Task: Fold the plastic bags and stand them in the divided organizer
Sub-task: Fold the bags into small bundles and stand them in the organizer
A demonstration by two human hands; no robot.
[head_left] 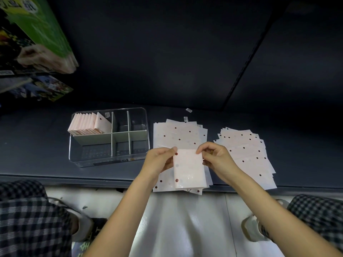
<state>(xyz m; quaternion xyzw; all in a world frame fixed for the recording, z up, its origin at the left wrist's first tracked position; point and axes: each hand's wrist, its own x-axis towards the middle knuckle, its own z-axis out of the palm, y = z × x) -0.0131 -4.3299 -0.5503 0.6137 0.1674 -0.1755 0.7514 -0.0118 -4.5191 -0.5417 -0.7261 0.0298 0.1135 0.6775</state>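
Folded bag (pixel 189 167) betw. both grips: left hand (pixel 159 160) & right hand (pixel 215 156) pinch top corners.

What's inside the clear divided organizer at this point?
The organizer holds a row of folded pink bags standing in its back-left compartment. The other compartments look empty. How many bags stand there is unclear, since they overlap.

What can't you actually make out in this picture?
- Head view: lower bags in the middle stack, covered by upper sheets and the folded bag.
- Label text: too small.
- Boxes top left: blurred, cut off by the edge.
- Organizer front floor: glare.
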